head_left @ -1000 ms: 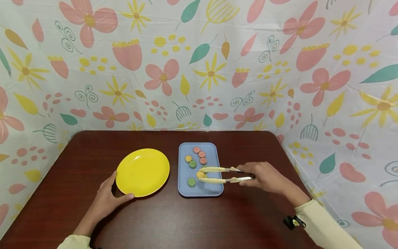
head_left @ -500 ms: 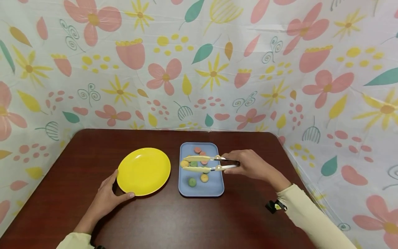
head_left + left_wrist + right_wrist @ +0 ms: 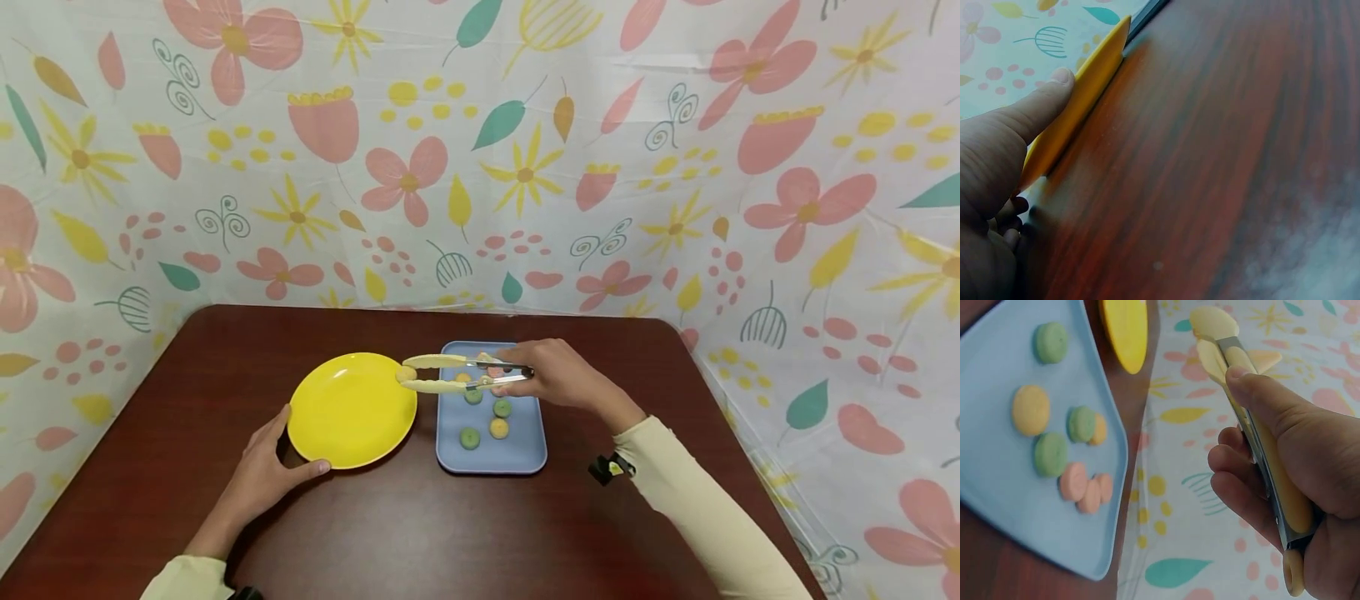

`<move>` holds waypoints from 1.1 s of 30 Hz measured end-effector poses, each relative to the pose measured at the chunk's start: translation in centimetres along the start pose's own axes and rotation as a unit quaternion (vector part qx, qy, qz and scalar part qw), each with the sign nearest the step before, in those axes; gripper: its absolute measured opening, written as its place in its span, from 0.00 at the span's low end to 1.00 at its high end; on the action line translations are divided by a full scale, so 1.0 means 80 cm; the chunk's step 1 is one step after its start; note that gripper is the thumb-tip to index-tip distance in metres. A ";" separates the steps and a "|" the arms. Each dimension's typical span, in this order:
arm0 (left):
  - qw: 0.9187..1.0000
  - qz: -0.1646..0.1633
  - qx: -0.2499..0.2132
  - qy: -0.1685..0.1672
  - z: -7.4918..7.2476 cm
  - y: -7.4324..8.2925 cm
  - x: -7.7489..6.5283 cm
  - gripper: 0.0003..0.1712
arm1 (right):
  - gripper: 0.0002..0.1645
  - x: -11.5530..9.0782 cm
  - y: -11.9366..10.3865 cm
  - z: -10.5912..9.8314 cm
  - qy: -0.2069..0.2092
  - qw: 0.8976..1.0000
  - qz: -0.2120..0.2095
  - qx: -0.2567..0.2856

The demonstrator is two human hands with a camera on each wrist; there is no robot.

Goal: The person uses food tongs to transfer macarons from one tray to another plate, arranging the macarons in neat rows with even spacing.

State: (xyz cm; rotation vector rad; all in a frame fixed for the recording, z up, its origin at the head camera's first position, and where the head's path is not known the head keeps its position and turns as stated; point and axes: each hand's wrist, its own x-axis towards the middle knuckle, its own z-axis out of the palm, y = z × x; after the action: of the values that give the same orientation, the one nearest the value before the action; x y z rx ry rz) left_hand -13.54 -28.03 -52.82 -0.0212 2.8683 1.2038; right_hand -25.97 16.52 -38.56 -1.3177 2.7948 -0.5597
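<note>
My left hand (image 3: 262, 471) holds the left near side of a round yellow plate (image 3: 348, 412). In the left wrist view, its thumb lies on the rim, with the other fingers curled low beside it. My right hand (image 3: 562, 377) grips a pair of tongs (image 3: 438, 387) with cream tips and metal arms. Between the tips sits a yellow macaron (image 3: 406, 374), over the plate's right rim. Below the tongs, a blue tray (image 3: 450, 457) carries green macarons (image 3: 469, 437), yellow macarons (image 3: 498, 428) and pink macarons (image 3: 1073, 481); the right hand partly hides the pink ones in the head view.
The dark brown wooden table (image 3: 360, 533) bears both plate and tray, with a narrow gap between them. A floral sheet (image 3: 408, 167) hangs behind the table and along its sides.
The right hand has moved left and away from me, carrying the yellow macaron in the tongs from the tray to the plate's right rim. The left hand stays on the plate.
</note>
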 end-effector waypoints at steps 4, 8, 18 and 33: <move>1.000 -0.001 -0.003 0.002 0.003 0.001 0.000 0.75 | 0.34 0.018 -0.003 0.002 0.000 1.000 -0.012 -0.003; 1.000 -0.003 -0.008 -0.003 0.009 0.003 0.002 0.75 | 0.34 0.028 -0.006 0.007 -0.007 1.000 0.004 0.002; 1.000 0.001 -0.009 0.000 0.006 0.003 0.001 0.75 | 0.35 0.071 -0.018 0.032 -0.023 1.000 0.002 -0.011; 1.000 0.003 -0.009 0.002 0.000 -0.001 -0.001 0.75 | 0.32 0.121 -0.036 0.075 -0.049 0.999 0.015 -0.016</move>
State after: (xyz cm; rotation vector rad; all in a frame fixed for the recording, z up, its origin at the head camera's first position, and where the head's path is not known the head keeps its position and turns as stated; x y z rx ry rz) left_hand -13.46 -28.09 -52.90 -0.0168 2.8635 1.2315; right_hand -29.16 5.72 -41.81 -1.2693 2.7503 -0.4380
